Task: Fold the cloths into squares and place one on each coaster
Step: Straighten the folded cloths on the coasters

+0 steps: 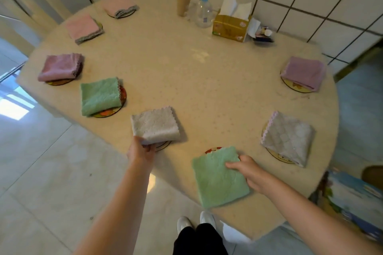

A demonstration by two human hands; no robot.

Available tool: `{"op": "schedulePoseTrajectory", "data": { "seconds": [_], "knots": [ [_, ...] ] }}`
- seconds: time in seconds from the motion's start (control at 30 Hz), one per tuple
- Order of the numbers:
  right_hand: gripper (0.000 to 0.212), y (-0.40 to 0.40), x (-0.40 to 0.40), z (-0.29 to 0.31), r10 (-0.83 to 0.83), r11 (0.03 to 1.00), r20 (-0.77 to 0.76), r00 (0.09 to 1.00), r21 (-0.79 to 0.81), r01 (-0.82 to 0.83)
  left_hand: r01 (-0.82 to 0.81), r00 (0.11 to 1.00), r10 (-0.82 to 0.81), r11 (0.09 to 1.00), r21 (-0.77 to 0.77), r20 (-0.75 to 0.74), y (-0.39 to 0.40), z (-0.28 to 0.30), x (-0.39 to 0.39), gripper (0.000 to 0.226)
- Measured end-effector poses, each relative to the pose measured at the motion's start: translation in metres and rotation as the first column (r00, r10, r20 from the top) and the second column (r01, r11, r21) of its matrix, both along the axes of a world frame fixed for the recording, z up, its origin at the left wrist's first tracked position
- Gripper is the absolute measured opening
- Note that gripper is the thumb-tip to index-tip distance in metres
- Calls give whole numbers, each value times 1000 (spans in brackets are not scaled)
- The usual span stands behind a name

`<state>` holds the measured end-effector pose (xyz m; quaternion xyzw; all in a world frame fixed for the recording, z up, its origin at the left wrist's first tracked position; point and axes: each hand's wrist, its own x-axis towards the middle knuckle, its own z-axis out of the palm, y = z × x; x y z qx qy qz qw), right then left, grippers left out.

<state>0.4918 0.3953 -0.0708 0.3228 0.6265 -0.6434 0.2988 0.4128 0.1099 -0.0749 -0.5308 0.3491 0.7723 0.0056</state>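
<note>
My left hand [141, 150] pinches the near corner of a folded grey cloth [155, 125] that covers a coaster [163, 145] at the table's front edge. My right hand [249, 170] grips the right edge of a folded green cloth [217, 178], which lies near the front edge; a coaster [212, 149] peeks out beyond its far edge. Folded cloths lie on coasters around the table: green [99, 96], purple [60, 67], pink [84, 28], pink [121, 5], purple [303, 72] and grey [288, 137].
At the back of the beige table [196, 72] stand a cardboard tube [183, 3], a pump bottle [204, 11], a tissue box [231, 26] and small items [262, 34]. A tiled wall lies behind. A painted canvas [352, 196] leans at the right.
</note>
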Motion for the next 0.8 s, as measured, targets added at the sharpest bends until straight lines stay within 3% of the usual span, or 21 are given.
{"op": "schedulePoseTrajectory", "data": {
  "seconds": [0.07, 0.17, 0.4, 0.63, 0.73, 0.8],
  "knots": [
    [23, 0, 5, 0, -199, 962, 42, 979, -181, 204, 50, 997, -50, 999, 7, -55, -11, 1, -1, 32],
    [19, 0, 11, -3, -309, 931, 75, 948, -180, 317, 142, 989, -145, 988, -64, -40, -33, -4, 0, 30],
    [19, 5, 17, -5, -249, 966, 70, 966, -55, 253, 238, 969, -244, 962, -132, -32, -43, -12, 4, 44],
    [24, 13, 21, -10, -218, 974, 91, 972, -42, 222, 400, 865, -419, 908, -123, -277, -54, 3, -20, 23],
    [22, 10, 18, -6, -209, 977, 91, 974, -21, 212, 466, 861, -497, 856, -225, -110, -54, 1, -27, 17],
    [16, 9, 17, -3, -211, 977, 99, 972, -5, 213, 486, 865, -502, 825, -289, 24, -55, -8, -27, 34]
  ]
}}
